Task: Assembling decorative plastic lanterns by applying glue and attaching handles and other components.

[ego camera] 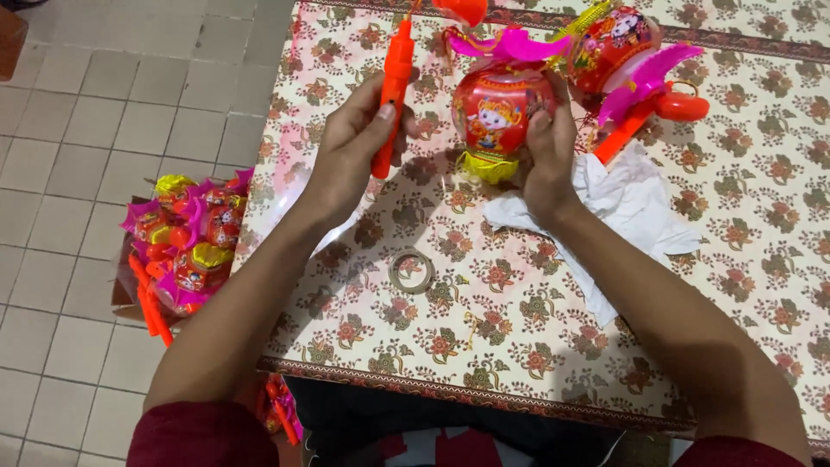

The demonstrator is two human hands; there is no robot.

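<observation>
Floral tablecloth [536, 329], red lantern [497, 112] against right hand [549, 160], orange handle [391, 95] in left hand [350, 151]

A table [536, 329] under a floral cloth carries a tape ring [411, 271] near its front edge, crumpled white plastic [635, 207] mid-surface, and a red lantern [616, 43] at the back edge.

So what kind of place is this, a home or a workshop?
Probably a home used for piecework: a floral tablecloth, a tiled floor, and a box of lanterns like the lantern in hand.
</observation>
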